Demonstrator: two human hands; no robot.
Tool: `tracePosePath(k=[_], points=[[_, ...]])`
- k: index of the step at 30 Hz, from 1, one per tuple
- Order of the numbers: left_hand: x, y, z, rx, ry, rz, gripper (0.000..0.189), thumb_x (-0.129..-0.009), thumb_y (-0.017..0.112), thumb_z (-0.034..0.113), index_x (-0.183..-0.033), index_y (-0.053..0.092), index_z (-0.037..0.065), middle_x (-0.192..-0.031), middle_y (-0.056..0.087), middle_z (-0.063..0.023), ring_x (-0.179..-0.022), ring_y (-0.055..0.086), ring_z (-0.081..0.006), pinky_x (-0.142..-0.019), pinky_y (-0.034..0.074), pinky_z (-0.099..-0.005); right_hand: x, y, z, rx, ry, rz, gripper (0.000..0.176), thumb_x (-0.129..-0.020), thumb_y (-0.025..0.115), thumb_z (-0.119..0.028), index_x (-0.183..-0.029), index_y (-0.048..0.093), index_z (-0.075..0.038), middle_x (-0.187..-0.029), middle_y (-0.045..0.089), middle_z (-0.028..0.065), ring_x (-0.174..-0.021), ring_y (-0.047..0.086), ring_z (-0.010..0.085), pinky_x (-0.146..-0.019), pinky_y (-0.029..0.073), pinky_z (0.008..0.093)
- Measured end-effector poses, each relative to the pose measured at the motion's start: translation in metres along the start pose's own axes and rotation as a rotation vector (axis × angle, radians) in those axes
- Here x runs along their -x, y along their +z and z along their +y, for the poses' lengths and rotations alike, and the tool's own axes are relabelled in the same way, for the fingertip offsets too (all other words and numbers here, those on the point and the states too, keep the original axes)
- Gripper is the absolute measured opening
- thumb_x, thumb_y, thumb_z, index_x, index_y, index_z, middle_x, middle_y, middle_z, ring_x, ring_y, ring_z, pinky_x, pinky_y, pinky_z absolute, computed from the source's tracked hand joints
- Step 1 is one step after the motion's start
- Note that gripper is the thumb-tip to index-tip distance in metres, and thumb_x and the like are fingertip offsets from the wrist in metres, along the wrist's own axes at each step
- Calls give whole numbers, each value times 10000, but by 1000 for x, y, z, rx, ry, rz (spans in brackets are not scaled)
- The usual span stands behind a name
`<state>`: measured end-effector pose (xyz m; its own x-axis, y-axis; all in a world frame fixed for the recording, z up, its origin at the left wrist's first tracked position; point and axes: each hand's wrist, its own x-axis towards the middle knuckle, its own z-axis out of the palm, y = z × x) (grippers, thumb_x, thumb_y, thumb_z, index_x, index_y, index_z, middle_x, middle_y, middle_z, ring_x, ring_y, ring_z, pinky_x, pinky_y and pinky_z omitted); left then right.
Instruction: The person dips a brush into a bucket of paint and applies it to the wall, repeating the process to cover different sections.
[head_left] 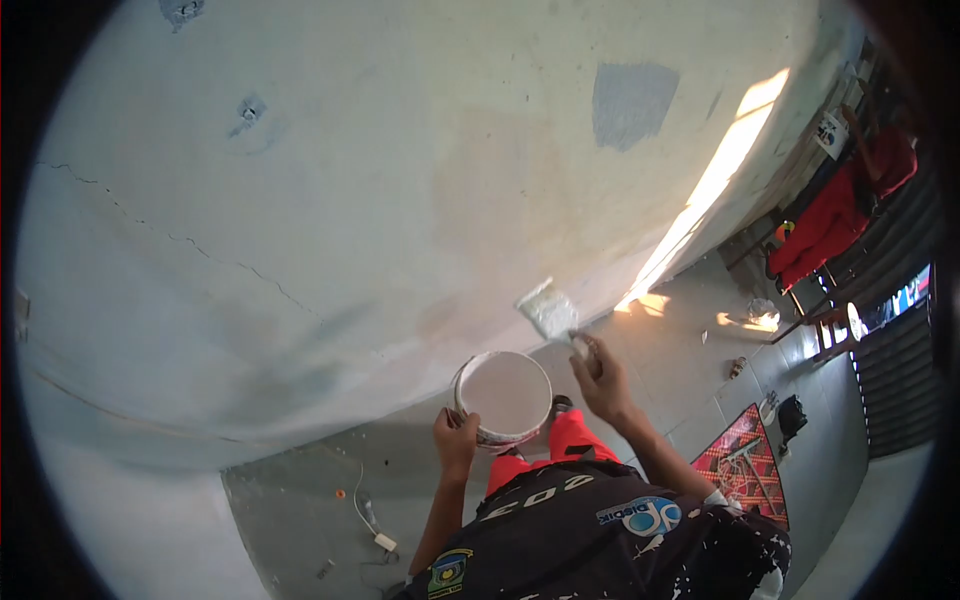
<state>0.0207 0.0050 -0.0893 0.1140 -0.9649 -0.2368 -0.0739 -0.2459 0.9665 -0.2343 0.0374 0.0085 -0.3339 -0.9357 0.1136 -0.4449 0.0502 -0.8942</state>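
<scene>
My left hand (pixel 457 440) is closed on the near left rim of a round paint bucket (pixel 503 390), which holds pale paint and has smears on its outside. In my right hand (pixel 601 376) is the handle of a wide paintbrush (pixel 547 308), its bristles coated in white paint. The brush is raised above and to the right of the bucket and overlaps the lower wall (pixel 380 200) in this view. My fingers wrap round the handle and hide most of it.
The wall has a grey patch (pixel 634 104), a long crack and small damaged spots. On the floor lie a white power strip (pixel 385 542) with a cord at left and a red patterned mat (pixel 745 465) at right. Red cloth (pixel 845 215) hangs at the far right.
</scene>
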Motion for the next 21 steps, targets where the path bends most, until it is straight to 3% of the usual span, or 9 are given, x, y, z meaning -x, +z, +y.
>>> tracePosePath(k=[2,3,4,5,9,13,16,18,21], points=[[-3,0,1,121,-39,-21,224,-727,657,85,-702,441,30,-669,422,13,-603,405,-75,-522,344,-263,-40,-14,-21,128,-249,146,363,-899,627,-84,-1259,592,-50,-757,619,95,-558,484,107,-519,420,273],[-6,-1,-1,128,-26,-30,224,-727,657,85,-702,441,30,-669,422,13,-603,405,-75,-522,344,-263,-56,-24,-54,139,-238,182,326,-903,628,-80,-1226,613,-38,-886,672,146,-583,537,130,-565,467,283],[-11,-1,-4,117,-16,-18,216,-731,652,76,-708,443,31,-680,430,10,-606,404,-73,-522,344,-260,-80,-28,-61,138,-417,288,320,-912,617,-75,-1229,608,-35,-997,680,177,-611,576,165,-608,495,292],[-14,-1,-7,102,-10,-4,208,-735,648,67,-714,444,32,-692,438,8,-608,403,-71,-523,344,-257,-95,-37,-87,161,-454,326,319,-910,614,-62,-1229,609,-43,-1018,673,182,-616,578,194,-608,489,305],[-25,-7,-17,34,-11,-2,219,-716,664,89,-708,457,15,-680,451,2,-608,402,-78,-528,346,-264,-137,-50,-149,200,-458,429,339,-900,610,-74,-1236,591,-45,-857,629,187,-578,544,265,-570,456,366],[-26,-21,-15,8,-3,25,221,-706,670,99,-711,470,7,-678,462,-1,-608,416,-83,-531,356,-269,-157,-23,-111,284,-431,360,327,-909,579,-69,-1231,565,-15,-823,595,235,-695,592,394,-595,451,446],[-22,-33,-20,16,-82,59,213,-705,669,101,-718,477,10,-676,471,-3,-611,432,-87,-541,368,-270,-141,-7,-70,252,-416,332,318,-909,579,-88,-1218,574,-11,-779,597,249,-684,600,403,-599,452,454],[-23,-37,-25,10,-70,82,197,-707,664,105,-742,501,1,-693,513,-22,-634,475,-103,-570,403,-274,-129,-11,-60,255,-153,174,306,-891,596,-103,-1181,606,-7,-733,603,260,-645,598,412,-600,461,446],[-23,-43,-26,-63,-47,79,205,-710,669,116,-773,525,-15,-723,556,-46,-665,514,-125,-606,437,-283,-134,-30,-75,256,-218,208,295,-868,615,-110,-1143,638,-3,-704,605,267,-629,607,416,-600,469,433]])
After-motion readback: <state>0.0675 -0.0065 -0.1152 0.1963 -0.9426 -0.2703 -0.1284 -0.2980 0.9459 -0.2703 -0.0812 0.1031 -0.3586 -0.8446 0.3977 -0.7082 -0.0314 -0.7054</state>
